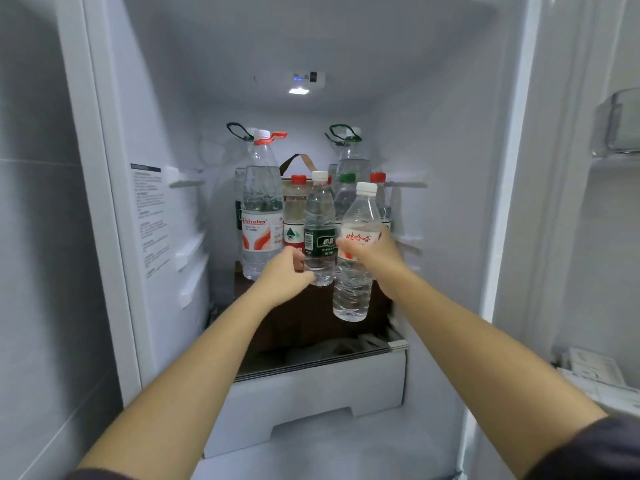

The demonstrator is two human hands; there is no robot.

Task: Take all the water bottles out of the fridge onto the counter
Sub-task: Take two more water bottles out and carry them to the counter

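Inside the open fridge, several water bottles stand on a brown bag. My left hand (289,268) grips a small bottle with a dark green label (319,233) and a white cap, near its lower half. My right hand (372,252) holds a white-capped bottle with a red-and-white label (355,271), lifted forward and tilted, its base hanging in front of the bag. A tall bottle with a red-and-white label (261,209) stands at the left. Red-capped bottles (296,209) and a green-capped bottle (346,192) stand behind, partly hidden. Two large jugs with green handles (349,150) stand at the back.
The brown bag (311,317) sits on a glass shelf (311,362) above a white drawer (311,396). The fridge's side walls close in on left and right. The open door with its shelf bin (620,126) is at the right, with white boxes (595,375) below.
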